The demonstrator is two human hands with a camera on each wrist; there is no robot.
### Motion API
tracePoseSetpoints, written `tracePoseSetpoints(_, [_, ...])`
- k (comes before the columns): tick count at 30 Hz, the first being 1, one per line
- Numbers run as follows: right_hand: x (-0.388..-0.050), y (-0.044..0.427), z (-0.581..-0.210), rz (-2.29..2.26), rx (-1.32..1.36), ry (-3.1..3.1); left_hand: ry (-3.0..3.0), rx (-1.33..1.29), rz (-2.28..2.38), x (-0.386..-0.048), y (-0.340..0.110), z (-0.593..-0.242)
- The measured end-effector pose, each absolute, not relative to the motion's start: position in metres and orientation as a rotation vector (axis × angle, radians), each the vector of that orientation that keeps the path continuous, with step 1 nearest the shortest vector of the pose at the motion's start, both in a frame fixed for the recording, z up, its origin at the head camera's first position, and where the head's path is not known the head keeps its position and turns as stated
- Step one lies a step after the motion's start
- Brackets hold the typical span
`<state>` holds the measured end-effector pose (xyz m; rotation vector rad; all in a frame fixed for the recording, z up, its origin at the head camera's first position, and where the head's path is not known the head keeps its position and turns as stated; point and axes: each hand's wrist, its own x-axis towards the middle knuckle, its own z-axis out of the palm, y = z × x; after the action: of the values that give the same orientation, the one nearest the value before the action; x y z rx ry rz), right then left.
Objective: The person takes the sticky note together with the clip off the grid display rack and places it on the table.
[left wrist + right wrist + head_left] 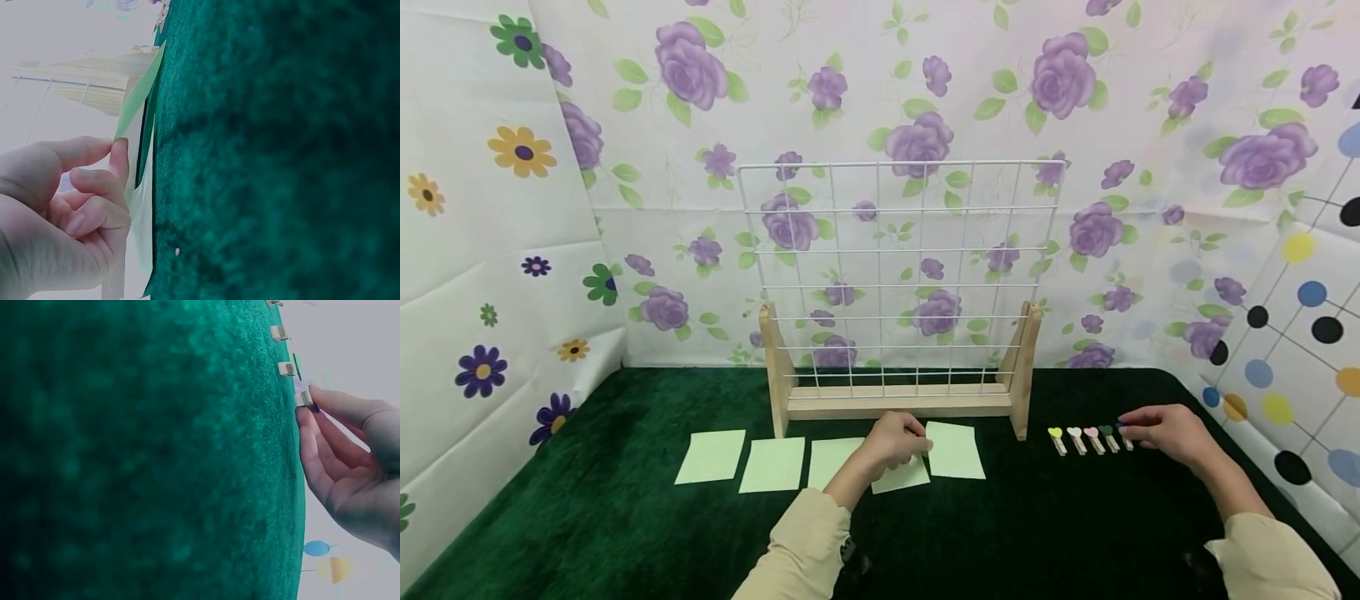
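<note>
My left hand (891,442) pinches the left edge of the rightmost pale green paper sheet (957,452) between thumb and forefinger. In the left wrist view that sheet (142,87) slants up off the cloth, while the other fingers curl in. Over at the right, my right hand (1176,435) has thumb and fingers on the end wooden clothespin (1127,443), whose blue top is mostly covered. The right wrist view shows this clothespin (304,399) between thumb and fingertips, close to the cloth. More small clothespins (1077,442) with yellow, white, pink and green heart tops lie beside it in a row.
Behind the papers stands a white wire grid (898,250) in a wooden base (898,407). Several more green sheets (772,465) lie in a row to the left. Dark green cloth (1037,533) covers the table; patterned sheeting (1150,250) hangs around it.
</note>
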<state>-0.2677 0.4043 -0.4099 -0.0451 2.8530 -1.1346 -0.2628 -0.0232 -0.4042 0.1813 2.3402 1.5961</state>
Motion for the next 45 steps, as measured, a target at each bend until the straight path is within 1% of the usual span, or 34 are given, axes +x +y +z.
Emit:
tracePoseSetpoints(20, [-0.269,0.404,-0.409,-1.121,-0.087,2.837,2.387,0.302,1.400,-0.262,-0.035,-0.397])
tracePoseSetpoints(29, [-0.267,0.400,-0.408,-1.089,-0.076,2.898,2.409,0.512,1.407,-0.264,-0.051,-0.397])
tracePoseSetpoints(36, [-0.264,0.389,-0.401,-0.998,-0.131,3.029,2.424,0.611,1.456,-0.263,-0.065,-0.392])
tracePoseSetpoints(45, [-0.251,0.361,-0.387,-0.930,-0.246,3.150,2.495,0.557,1.595,-0.262,-0.081,-0.385])
